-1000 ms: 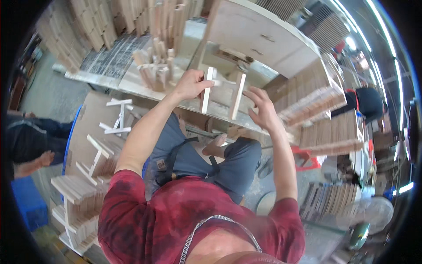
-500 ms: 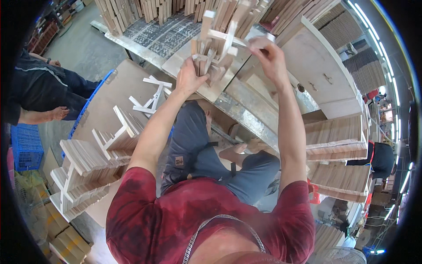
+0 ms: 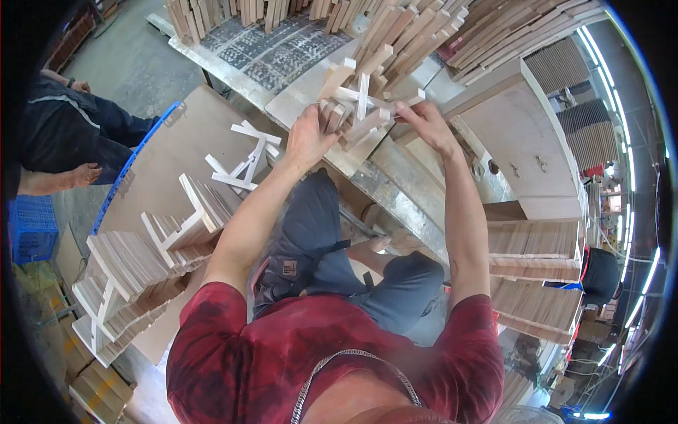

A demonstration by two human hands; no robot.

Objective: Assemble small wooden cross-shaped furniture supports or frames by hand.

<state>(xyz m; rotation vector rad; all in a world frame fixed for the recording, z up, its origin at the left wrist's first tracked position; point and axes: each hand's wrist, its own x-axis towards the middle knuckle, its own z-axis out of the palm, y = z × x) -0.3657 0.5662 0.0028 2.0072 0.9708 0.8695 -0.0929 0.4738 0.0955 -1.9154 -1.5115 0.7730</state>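
My left hand (image 3: 311,139) is closed around the near-left side of a cluster of short wooden sticks on the bench; its fingertips are partly hidden behind them. Opposite it, my right hand (image 3: 425,126) pinches the right end of a wooden strip. This strip belongs to a crossed wooden piece (image 3: 362,97) with pale bars, which lies tilted among the sticks between both hands. A thicker wooden block (image 3: 369,127) slants just in front of it. How the bars are joined cannot be made out.
Bundles of upright wooden strips (image 3: 406,35) stand behind the workbench (image 3: 279,113). On my left, a brown board (image 3: 152,152) carries loose A-shaped wooden frames (image 3: 248,157) and stacked ones (image 3: 127,265). Stacked slats (image 3: 534,244) are on the right. Another person (image 3: 78,131) stands at far left.
My right hand has come down and inward, bringing the crossed piece lower among the sticks. My left hand has stayed by the cluster. The view has shifted slightly.
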